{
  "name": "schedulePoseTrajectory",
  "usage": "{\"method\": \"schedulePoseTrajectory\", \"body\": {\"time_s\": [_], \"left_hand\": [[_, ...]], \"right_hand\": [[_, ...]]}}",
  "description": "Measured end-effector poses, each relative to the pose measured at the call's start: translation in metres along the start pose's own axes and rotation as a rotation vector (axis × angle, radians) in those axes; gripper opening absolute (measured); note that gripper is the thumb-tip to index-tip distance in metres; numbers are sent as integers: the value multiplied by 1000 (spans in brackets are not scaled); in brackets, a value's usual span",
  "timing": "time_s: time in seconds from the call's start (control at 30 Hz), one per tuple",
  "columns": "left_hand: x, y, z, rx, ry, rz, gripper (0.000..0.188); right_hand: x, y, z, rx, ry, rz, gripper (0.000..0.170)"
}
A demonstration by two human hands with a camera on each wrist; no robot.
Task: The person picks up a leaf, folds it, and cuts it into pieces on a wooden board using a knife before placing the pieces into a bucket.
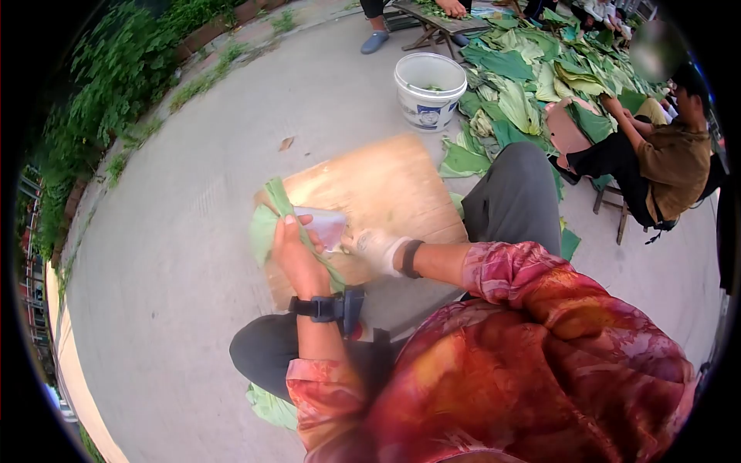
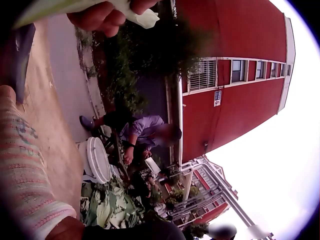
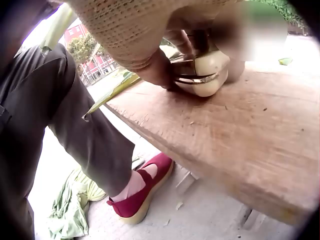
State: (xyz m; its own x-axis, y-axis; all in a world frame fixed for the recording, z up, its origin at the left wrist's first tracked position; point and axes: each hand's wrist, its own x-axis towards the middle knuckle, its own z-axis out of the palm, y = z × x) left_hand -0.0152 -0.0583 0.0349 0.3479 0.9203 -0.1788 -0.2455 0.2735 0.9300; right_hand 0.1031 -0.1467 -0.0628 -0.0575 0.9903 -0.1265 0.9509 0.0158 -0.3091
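Over the left part of a wooden board, my bare left hand holds a folded green leaf that hangs out past its fingers. Beside it, my right hand, in a knitted glove, grips a cleaver, whose broad blade points toward the leaf. The cleaver's pale handle with metal bands shows low over the board in the right wrist view. The left wrist view has left fingertips around the pale leaf stalk at the top, and the striped glove at the left.
A white bucket stands beyond the board. Large green leaves are heaped at the back right, where a person in brown sits. My knees flank the board; a red shoe is beneath its edge.
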Motion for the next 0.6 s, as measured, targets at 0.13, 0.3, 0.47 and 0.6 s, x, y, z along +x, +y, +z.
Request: {"method": "schedulePoseTrajectory", "body": {"time_s": [0.13, 0.3, 0.47, 0.6], "left_hand": [[1, -1, 5, 46, -11, -22, 20], [13, -16, 17, 141, -43, 22, 28], [26, -48, 36, 488, -53, 162, 31], [33, -97, 52, 1162, -160, 703, 34]], "right_hand": [[-20, 37, 22, -101, 9, 120, 47], [-69, 76, -19, 190, 31, 355, 58], [-111, 82, -93, 500, 244, 519, 57], [-140, 76, -121, 857, 502, 450, 48]]}}
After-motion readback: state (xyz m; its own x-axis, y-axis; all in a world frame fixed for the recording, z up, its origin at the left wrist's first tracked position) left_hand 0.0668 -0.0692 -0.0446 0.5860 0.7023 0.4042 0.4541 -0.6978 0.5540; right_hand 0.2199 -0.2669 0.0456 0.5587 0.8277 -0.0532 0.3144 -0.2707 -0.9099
